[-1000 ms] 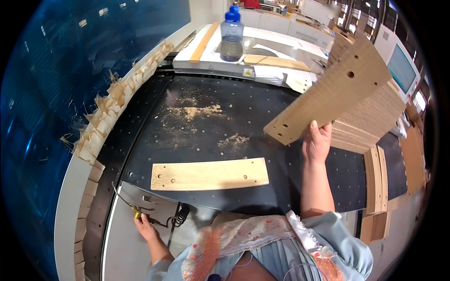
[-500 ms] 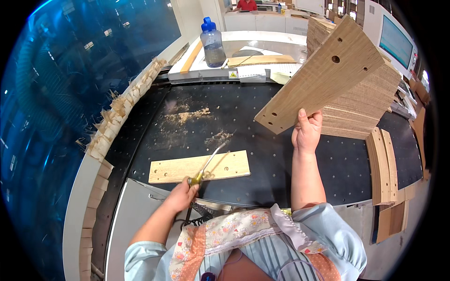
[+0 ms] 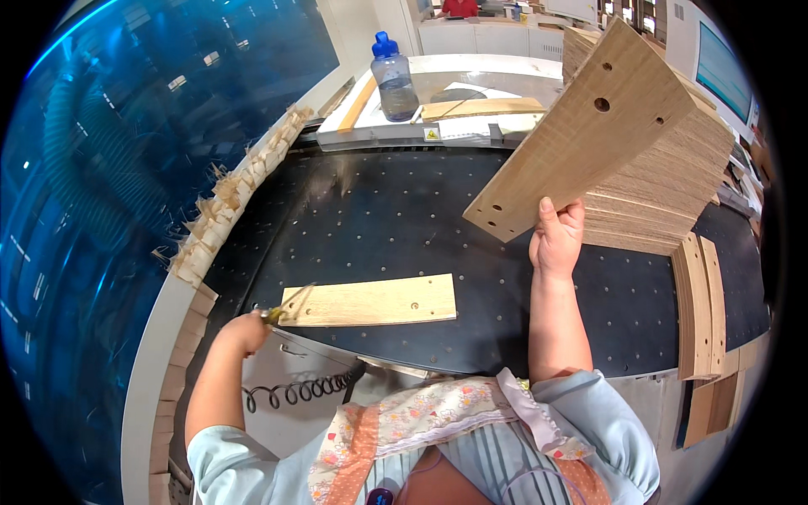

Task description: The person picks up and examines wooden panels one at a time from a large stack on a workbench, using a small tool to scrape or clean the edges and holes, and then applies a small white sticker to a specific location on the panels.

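My right hand (image 3: 557, 240) grips the lower edge of a drilled wooden board (image 3: 581, 126), raised and tilted above the black table (image 3: 404, 219). Closed around a yellowish air blow gun (image 3: 272, 316), my left hand (image 3: 242, 335) is at the table's near left edge. The gun's thin nozzle is blurred and reaches over the left end of a second, paler drilled board (image 3: 366, 301), which lies flat near the front edge. Below hangs a black coiled hose (image 3: 303, 390). A tall stack of boards (image 3: 656, 189) stands just behind the raised board.
A shorter pile of drilled boards (image 3: 692, 311) sits at the table's right. At the back, a blue-lidded water bottle (image 3: 396, 88) stands on a white ledge. A blue transparent panel (image 3: 151, 126) and a ragged pale fringe (image 3: 240, 185) border the left side. A monitor (image 3: 724, 71) is far right.
My left hand has swung left with the air blow gun, from over the flat board to its left end. The sawdust piles have gone from the table. The raised board stays nearly in place.
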Demonstrator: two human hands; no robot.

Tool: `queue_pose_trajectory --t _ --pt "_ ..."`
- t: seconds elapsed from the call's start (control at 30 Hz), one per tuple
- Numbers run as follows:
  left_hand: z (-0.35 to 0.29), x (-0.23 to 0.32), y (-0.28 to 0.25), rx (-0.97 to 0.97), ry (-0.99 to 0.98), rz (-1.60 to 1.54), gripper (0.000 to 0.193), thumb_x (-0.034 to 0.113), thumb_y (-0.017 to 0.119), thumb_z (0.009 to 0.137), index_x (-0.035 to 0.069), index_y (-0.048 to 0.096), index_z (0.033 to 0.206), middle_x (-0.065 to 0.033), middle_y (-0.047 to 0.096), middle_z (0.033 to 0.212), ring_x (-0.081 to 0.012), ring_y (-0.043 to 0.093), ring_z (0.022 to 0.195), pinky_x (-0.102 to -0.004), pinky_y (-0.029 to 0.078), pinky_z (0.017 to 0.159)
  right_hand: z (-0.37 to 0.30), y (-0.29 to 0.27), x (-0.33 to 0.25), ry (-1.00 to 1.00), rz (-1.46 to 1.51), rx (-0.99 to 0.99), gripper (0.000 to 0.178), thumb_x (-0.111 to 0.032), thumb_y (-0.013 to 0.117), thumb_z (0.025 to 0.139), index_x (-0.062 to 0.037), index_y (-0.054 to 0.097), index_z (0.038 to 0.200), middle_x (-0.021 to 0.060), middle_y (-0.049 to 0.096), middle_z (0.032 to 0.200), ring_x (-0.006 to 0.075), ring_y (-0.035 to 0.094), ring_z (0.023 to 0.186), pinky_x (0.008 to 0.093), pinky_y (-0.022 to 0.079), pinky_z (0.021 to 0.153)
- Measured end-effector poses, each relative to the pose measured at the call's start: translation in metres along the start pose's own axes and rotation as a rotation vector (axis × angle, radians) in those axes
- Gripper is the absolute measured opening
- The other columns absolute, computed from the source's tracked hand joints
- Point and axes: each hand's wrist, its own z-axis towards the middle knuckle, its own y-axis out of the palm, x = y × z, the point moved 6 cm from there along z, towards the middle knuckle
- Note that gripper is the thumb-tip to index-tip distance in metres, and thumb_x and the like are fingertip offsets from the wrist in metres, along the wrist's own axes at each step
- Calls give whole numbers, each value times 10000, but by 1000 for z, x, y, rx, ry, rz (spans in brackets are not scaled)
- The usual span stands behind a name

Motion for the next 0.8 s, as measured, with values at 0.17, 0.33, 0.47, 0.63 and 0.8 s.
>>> queue_pose_trajectory --t 0.17,0.33,0.47,0.63,0.8 --pt "9 -60 1 104 -164 -93 348 201 465 893 -42 497 1140 -183 661 837 -253 645 568 -359 519 474 1 4 8 39 6 24 252 -30 617 860 -31 506 1085 76 591 1095 150 538 1034 321 392 958" --pt "-11 -21 13 16 129 -426 321 257 487 919 -24 467 1075 -115 619 688 -202 597 517 -331 480 442 0 8 28 75 -47 -15 219 -41 623 858 -38 517 1049 42 595 995 115 539 928 283 407 886" --pt "-16 -13 23 76 87 -503 359 294 479 934 -27 465 1095 -151 620 734 -205 613 575 -338 485 479 1 15 58 129 -189 -104 202 -78 629 863 -31 530 1033 20 582 957 79 522 876 249 412 834" --pt "4 -21 40 301 80 -671 319 257 495 931 12 462 1132 -108 608 685 -170 595 548 -326 463 464 -11 23 101 228 -201 -168 219 -77 623 865 -23 526 1054 30 594 960 91 537 877 250 418 829" --pt "23 -81 101 401 -79 -950 295 243 507 921 38 475 1132 -81 599 657 -182 581 509 -318 465 474 -28 39 133 332 -118 -170 218 -72 620 865 -23 519 1052 42 602 977 99 548 899 262 418 847"
